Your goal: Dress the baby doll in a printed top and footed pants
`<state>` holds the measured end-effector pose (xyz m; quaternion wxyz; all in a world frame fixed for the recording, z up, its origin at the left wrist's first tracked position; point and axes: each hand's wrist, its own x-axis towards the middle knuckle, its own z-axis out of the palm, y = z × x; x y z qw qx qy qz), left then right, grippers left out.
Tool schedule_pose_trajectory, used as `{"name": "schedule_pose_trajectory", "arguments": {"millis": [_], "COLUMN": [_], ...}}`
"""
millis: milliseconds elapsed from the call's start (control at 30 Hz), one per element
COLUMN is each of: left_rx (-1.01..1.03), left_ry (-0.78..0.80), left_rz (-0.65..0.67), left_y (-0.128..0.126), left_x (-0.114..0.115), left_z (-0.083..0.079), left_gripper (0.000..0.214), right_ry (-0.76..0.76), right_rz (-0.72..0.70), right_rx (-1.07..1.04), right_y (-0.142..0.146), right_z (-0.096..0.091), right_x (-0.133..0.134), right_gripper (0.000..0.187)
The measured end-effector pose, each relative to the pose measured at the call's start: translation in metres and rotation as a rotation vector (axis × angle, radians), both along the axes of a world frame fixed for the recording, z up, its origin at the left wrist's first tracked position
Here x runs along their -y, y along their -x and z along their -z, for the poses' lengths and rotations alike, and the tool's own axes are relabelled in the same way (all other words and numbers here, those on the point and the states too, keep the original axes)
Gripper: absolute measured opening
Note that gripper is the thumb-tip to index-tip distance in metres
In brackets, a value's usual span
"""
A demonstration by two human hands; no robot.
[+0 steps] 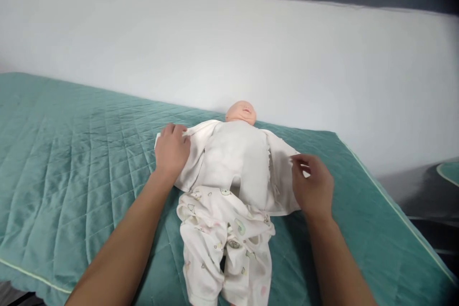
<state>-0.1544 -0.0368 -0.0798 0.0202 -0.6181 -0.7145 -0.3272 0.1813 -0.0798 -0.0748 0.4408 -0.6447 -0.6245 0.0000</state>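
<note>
A baby doll lies on its back, its head [241,112] toward the wall. White cloth [229,153] covers its chest, and a white jacket [281,172] is spread open at both sides. Printed pants [204,239] with small cartoon figures cover its legs. My left hand [172,150] is closed with bent fingers over the jacket's sleeve on the left. On the right, my right hand [313,184] pinches the other sleeve between thumb and fingers. The doll's own hands are hidden.
Beneath the doll spreads a green quilted cover [89,153] with pale piping along its edge. A white wall [229,48] rises right behind the head. At the far right, past the cover's edge, part of another green item [450,172] shows.
</note>
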Motion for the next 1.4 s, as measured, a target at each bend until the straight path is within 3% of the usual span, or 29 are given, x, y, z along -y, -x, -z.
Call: {"name": "schedule_pose_trajectory", "arguments": {"millis": [133, 233, 433, 567, 700, 800, 900, 1000, 1100, 1267, 1400], "left_rx": [0.26, 0.3, 0.182, 0.181, 0.238, 0.435, 0.745, 0.868, 0.867, 0.819, 0.608], "left_ry": [0.01, 0.097, 0.309, 0.369, 0.345, 0.341, 0.494, 0.607, 0.542, 0.35, 0.29], "left_rz": [0.241, 0.364, 0.38, 0.421, 0.446, 0.454, 0.678, 0.843, 0.809, 0.587, 0.499], "left_y": [-0.018, -0.025, -0.024, -0.023, -0.023, -0.019, -0.012, -0.008, -0.011, -0.023, -0.027], "left_x": [0.004, 0.007, 0.011, 0.011, 0.01, 0.015, 0.023, 0.031, 0.033, 0.027, 0.021], "left_z": [0.001, -0.001, -0.009, -0.01, -0.01, -0.017, -0.029, -0.037, -0.038, -0.026, -0.017], "left_gripper": [0.015, 0.014, 0.021, 0.028, 0.031, 0.028, 0.02, 0.027, 0.027, 0.032, 0.036], "right_ry": [0.142, 0.229, 0.401, 0.464, 0.412, 0.254, 0.113, 0.035, 0.012, 0.13, 0.204], "right_rz": [-0.186, -0.187, -0.129, -0.107, -0.128, -0.212, -0.442, -0.725, -0.888, -0.988, -1.06], "right_rx": [0.123, 0.277, 0.482, 0.524, 0.429, 0.14, -0.07, -0.048, 0.058, 0.186, 0.175], "right_y": [0.023, 0.031, 0.037, 0.038, 0.035, 0.031, 0.033, 0.044, 0.057, 0.069, 0.072], "right_z": [-0.001, 0.0, -0.006, -0.007, -0.005, -0.007, -0.015, -0.023, -0.027, -0.031, -0.036], "right_x": [0.01, 0.013, 0.013, 0.014, 0.015, 0.018, 0.025, 0.033, 0.041, 0.051, 0.053], "right_gripper": [0.022, 0.022, 0.021, 0.024, 0.023, 0.021, 0.025, 0.027, 0.024, 0.013, 0.015]}}
